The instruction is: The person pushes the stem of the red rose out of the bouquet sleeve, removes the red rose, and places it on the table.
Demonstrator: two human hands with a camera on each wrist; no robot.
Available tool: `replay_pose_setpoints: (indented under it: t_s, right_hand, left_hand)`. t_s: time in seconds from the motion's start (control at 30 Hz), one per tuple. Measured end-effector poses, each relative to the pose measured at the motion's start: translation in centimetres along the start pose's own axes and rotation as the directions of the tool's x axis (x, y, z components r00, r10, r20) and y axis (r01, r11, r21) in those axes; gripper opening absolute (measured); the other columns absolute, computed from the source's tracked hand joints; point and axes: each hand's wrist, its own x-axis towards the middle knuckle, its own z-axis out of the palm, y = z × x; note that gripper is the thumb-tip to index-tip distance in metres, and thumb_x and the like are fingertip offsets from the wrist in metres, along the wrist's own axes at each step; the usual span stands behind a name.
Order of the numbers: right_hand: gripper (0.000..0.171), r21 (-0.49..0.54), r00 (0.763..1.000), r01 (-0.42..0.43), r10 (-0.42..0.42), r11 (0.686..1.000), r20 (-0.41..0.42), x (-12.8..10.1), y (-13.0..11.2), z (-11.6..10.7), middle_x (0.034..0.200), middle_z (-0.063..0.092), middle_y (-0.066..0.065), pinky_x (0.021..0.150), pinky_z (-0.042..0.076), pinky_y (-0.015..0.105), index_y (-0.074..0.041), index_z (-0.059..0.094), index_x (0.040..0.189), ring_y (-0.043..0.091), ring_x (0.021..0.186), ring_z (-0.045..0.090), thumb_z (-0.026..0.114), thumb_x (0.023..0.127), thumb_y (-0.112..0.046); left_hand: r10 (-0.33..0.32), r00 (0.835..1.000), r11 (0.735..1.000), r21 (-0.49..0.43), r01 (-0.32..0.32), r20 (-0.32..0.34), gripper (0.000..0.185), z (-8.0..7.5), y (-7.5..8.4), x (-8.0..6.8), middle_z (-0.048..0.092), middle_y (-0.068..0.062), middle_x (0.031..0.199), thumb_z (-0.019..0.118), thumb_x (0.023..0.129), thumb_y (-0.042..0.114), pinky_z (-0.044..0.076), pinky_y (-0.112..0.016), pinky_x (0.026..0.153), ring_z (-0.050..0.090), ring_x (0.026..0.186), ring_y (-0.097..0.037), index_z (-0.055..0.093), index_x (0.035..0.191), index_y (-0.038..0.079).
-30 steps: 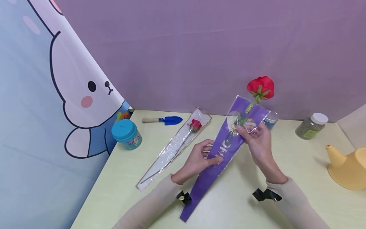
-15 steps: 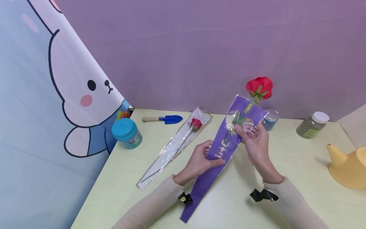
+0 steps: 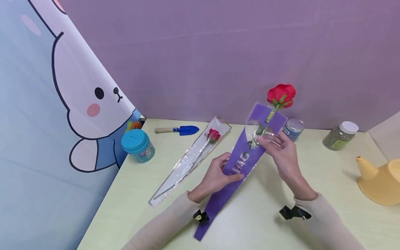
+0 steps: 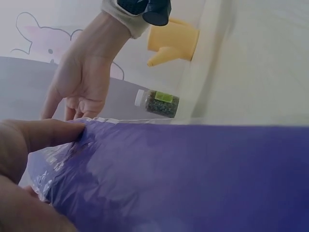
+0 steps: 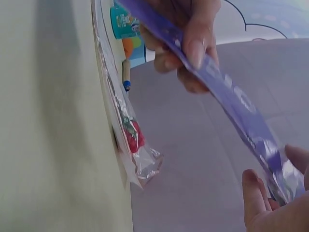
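Observation:
A purple flower sleeve point(image 3: 248, 152) with a clear window is held aslant above the table, its wide end up and to the right. From that end a red artificial rose point(image 3: 282, 94) sticks out, with its green leaves showing through the window. My left hand point(image 3: 215, 177) grips the sleeve around its middle, thumb across the front. Near the wide end, my right hand point(image 3: 281, 151) pinches the sleeve's right edge beside the window. In the right wrist view the sleeve point(image 5: 236, 104) appears edge-on between both hands. The lower stem is hidden inside the purple part.
Left of the hands lies a second rose point(image 3: 214, 135) in a white sleeve point(image 3: 187, 166). Behind it is a blue trowel point(image 3: 188, 130), with a teal tub point(image 3: 137, 146) at left. To the right stand a lidded jar point(image 3: 293, 129), a green-label jar point(image 3: 340, 136) and a yellow watering can point(image 3: 379, 182).
The sleeve and rose have shifted slightly left. My right hand's fingers have moved a little outward along the sleeve's edge, and the lidded jar behind shows more fully.

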Motion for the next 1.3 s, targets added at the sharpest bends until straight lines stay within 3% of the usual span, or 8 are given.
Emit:
replay_pose_setpoints:
  t_s: [0.1,0.3,0.57,0.83,1.3]
  right_hand:
    - [0.040,0.013,1.000,0.003,-0.003,1.000,0.013,0.1,-0.4,-0.6,0.107,0.077,-0.010,0.083,0.062,0.022,-0.012,0.058,0.135,0.004,0.095,0.075,0.073,0.098,-0.015]
    - [0.026,0.133,1.000,0.029,-0.028,0.991,-0.011,1.1,-1.5,-2.1,0.105,0.078,-0.006,0.085,0.062,0.026,-0.011,0.062,0.124,0.008,0.093,0.077,0.070,0.101,-0.018]
    - [0.019,0.107,0.996,0.003,0.007,0.994,-0.091,2.3,-2.6,-4.3,0.110,0.070,-0.007,0.080,0.061,0.018,-0.015,0.071,0.112,0.002,0.095,0.074,0.068,0.101,-0.030]
    - [0.009,0.139,0.992,-0.029,0.046,0.990,-0.121,2.6,-2.3,-4.8,0.103,0.069,-0.006,0.082,0.061,0.018,-0.014,0.077,0.100,0.002,0.090,0.070,0.074,0.097,-0.022]
    - [0.005,0.208,0.988,-0.030,0.060,0.978,-0.139,2.8,-2.2,-5.7,0.095,0.076,-0.007,0.080,0.061,0.017,-0.012,0.074,0.102,0.002,0.087,0.074,0.072,0.098,-0.014]
  left_hand:
    - [0.011,1.000,1.000,0.015,-0.011,0.005,0.049,-0.2,0.1,-0.1,0.077,-0.024,0.108,0.083,0.082,-0.001,0.061,-0.025,0.069,0.071,0.081,-0.003,0.065,0.128,0.007]
    - [0.004,1.000,0.999,0.048,-0.006,0.029,0.050,-0.6,-0.1,-0.6,0.078,-0.022,0.108,0.083,0.082,-0.002,0.058,-0.021,0.067,0.070,0.079,-0.002,0.066,0.128,0.008]
    - [-0.014,0.997,0.996,0.093,0.007,0.072,0.048,-0.6,-0.4,-1.1,0.077,-0.018,0.106,0.084,0.081,0.000,0.059,-0.023,0.066,0.069,0.078,-0.003,0.067,0.125,0.008]
    - [-0.041,0.994,0.994,0.104,0.030,0.104,0.051,-0.4,-0.6,-1.2,0.077,-0.019,0.107,0.085,0.080,-0.001,0.060,-0.022,0.070,0.070,0.079,-0.001,0.067,0.127,0.007]
    - [-0.096,0.986,0.994,0.055,0.089,0.138,0.053,-0.9,-1.1,-1.5,0.079,-0.021,0.109,0.085,0.081,0.002,0.059,-0.022,0.072,0.073,0.082,-0.004,0.066,0.130,0.012]
